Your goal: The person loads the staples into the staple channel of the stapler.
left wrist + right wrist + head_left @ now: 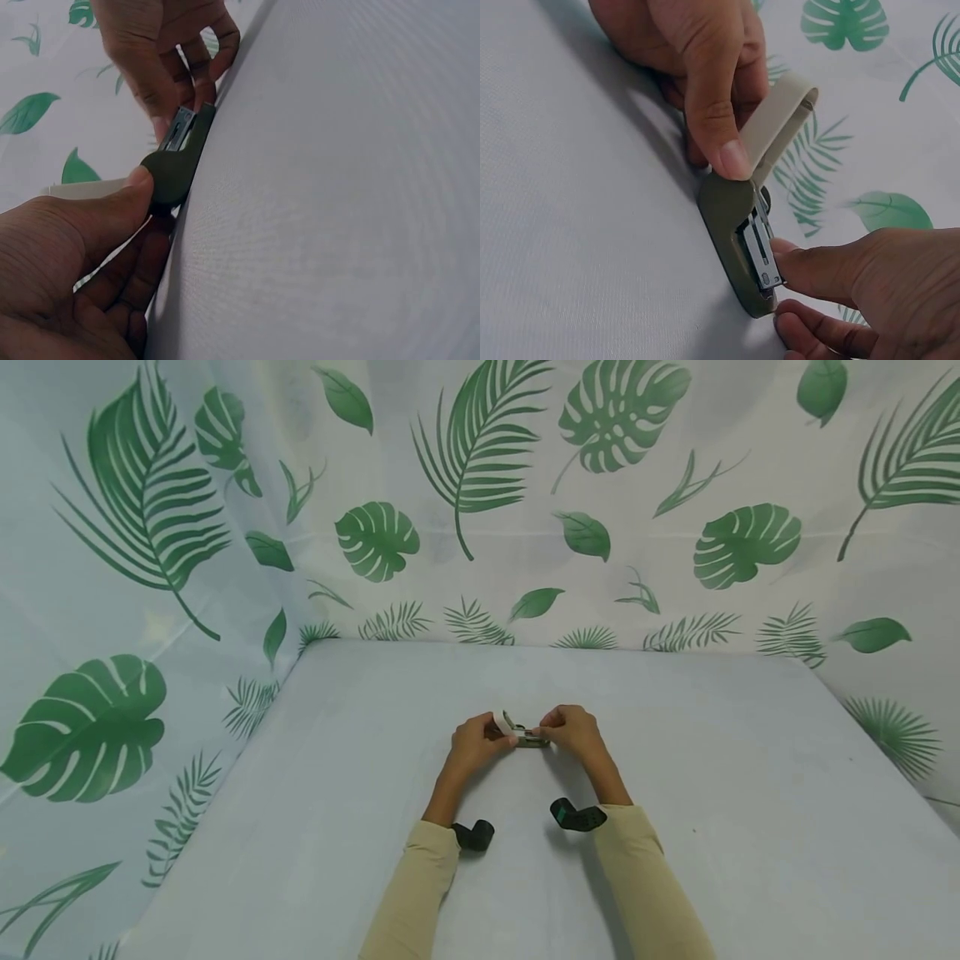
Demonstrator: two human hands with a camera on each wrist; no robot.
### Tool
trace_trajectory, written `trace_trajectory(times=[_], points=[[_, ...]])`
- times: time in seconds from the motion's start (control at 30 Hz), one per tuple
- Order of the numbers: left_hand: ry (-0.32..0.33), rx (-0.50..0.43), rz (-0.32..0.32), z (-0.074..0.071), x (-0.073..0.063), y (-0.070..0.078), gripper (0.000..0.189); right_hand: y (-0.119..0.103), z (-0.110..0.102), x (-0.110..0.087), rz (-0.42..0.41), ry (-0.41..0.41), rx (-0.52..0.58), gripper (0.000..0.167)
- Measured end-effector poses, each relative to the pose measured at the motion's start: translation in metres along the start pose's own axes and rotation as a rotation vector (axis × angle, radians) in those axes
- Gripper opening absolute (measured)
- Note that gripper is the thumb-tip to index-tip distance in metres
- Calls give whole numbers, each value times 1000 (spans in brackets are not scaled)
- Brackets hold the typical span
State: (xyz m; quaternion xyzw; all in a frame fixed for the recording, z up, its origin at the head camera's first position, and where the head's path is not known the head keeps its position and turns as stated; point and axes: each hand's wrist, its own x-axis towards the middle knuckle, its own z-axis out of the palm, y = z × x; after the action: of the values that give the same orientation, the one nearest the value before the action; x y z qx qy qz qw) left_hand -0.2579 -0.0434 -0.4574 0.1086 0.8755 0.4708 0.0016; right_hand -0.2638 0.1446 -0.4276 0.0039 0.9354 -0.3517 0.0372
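A small stapler (531, 744) stands opened on the table, its cream top arm (774, 120) swung up from the dark green base (729, 240). My left hand (472, 745) grips it at the hinge end, the thumb pressed on the rounded green side. The metal staple magazine (760, 253) lies exposed along the base. At the front end, my right hand (574, 729) pinches around the magazine and base tip, with its thumb against the magazine's side. From the left wrist view, the right hand's fingertips are partly hidden behind the stapler (171, 176).
A white-covered table (337, 777) spreads around both hands. Behind it and to the left hangs white cloth (517, 572) printed with green leaves. Each wrist carries a black camera mount, the left one (474, 836) and the right one (576, 816).
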Motion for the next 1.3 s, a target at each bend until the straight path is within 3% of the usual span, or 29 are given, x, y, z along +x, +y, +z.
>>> trace_trajectory(times=[0.33, 0.5, 0.7, 0.83, 1.0, 1.13, 1.3], points=[[6, 0, 17, 1, 1, 3, 28, 6, -5, -2, 10, -15, 53, 25], [-27, -82, 34, -4, 2, 3, 29, 16, -7, -3, 47, -28, 148, 30], [-51, -261, 43, -13, 4, 0, 33, 26, -11, -3, -130, -74, 228, 28], [-45, -308, 42, -17, 4, -2, 36, 31, -12, -1, -209, -65, 209, 30], [-9, -295, 43, -15, 3, -3, 34, 38, -7, 0, -268, -43, 175, 29], [17, -215, 31, -9, 3, -3, 32, 45, -1, 0, -357, 24, 165, 24], [35, -107, 41, -3, -2, -2, 30, 52, 10, -2, -347, 101, 86, 19]])
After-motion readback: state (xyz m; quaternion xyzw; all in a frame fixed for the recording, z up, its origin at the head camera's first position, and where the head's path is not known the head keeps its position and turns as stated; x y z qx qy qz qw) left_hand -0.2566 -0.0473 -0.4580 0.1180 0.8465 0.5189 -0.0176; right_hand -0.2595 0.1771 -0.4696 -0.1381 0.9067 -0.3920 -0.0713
